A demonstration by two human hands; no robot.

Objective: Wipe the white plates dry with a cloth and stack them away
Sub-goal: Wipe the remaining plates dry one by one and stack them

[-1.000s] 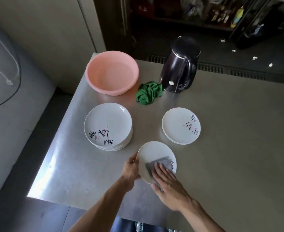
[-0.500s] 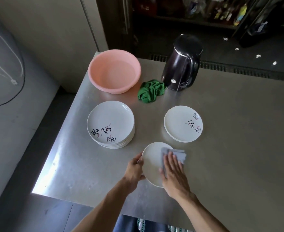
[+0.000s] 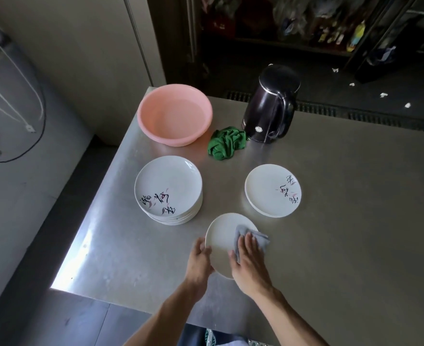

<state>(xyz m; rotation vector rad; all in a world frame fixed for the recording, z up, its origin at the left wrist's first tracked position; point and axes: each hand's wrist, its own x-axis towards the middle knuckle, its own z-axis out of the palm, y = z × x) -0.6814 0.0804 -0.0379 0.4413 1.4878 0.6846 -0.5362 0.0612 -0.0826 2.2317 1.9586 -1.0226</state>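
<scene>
Steel table (image 3: 330, 233) fills centre and right, with bright glare along its left edge. Beige wall (image 3: 68, 58) behind it at left, one vertical seam. Grey tiled floor (image 3: 31, 308) lower left. Dark cable (image 3: 38, 139) loops at far left. Dark cluttered shelves (image 3: 318, 23) at back, contents blurred. Slotted vent (image 3: 370, 118) past the table's far edge. White scraps (image 3: 383, 95) on the dark floor beyond.

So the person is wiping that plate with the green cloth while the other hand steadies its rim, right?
Not quite. The head view shows the right hand pressing a grey cloth on the plate; the green cloth lies bunched beside the kettle. The left hand does hold the rim.
</scene>
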